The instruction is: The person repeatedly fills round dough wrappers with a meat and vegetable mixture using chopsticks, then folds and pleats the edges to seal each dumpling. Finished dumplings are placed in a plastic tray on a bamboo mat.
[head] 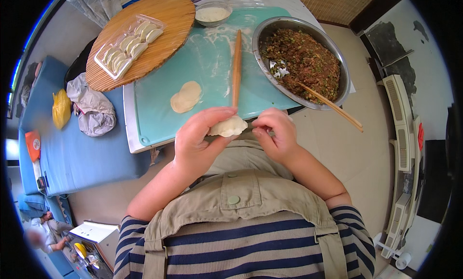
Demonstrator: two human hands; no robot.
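My left hand [198, 137] holds a folded dumpling [229, 127] between thumb and fingers, just off the near edge of the mat. Close to the dumpling's right end is my right hand [275, 132], its fingers curled and touching nothing that I can see. Beyond my hands a wooden rolling pin [237, 65] lies on the floured green mat [159, 123]. Round dough wrappers [188, 96] overlap to its left. To the right stands a steel bowl [257, 51] of minced filling [304, 58] with wooden chopsticks [331, 106] resting in it.
A round slatted board [173, 29] at the back left bears a clear plastic tray [115, 76] of dumplings. A glass bowl of flour [213, 14] stands at the back. Blue seating [97, 156] with a yellow bag [61, 109] is at left; a person [52, 232] sits at the lower left.
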